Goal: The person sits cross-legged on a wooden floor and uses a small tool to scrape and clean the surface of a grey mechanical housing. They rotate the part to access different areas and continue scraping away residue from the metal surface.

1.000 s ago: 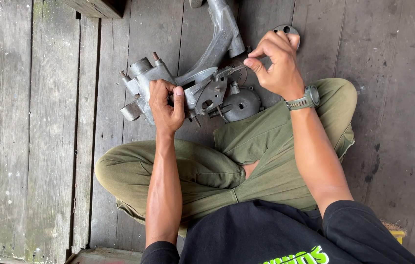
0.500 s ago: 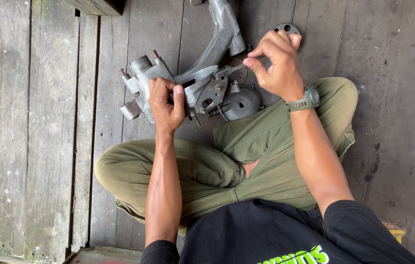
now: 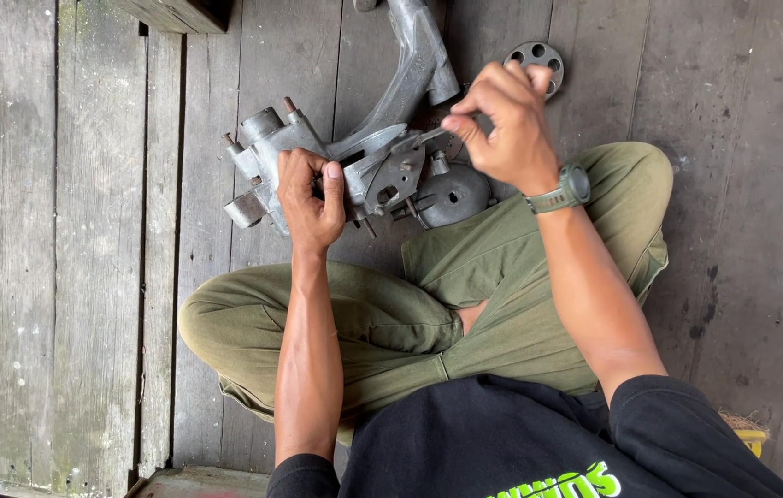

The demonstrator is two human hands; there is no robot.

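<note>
Grey cast-metal housing (image 3: pixel 354 166), dirty, lies tilted on the plank floor against my knee. My left hand (image 3: pixel 310 198) grips it; my right hand (image 3: pixel 502 124) pinches a thin tool (image 3: pixel 428 136) at its bracket.

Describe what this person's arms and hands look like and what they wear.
Both forearms are bare; short black sleeves end near the elbows. The right hand has a grey-green wristwatch at its wrist. The left hand wears no glove, ring or band.

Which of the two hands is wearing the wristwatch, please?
The right hand, pinching a small part above the grey metal assembly; the left hand gripping that assembly has a bare wrist.
</note>
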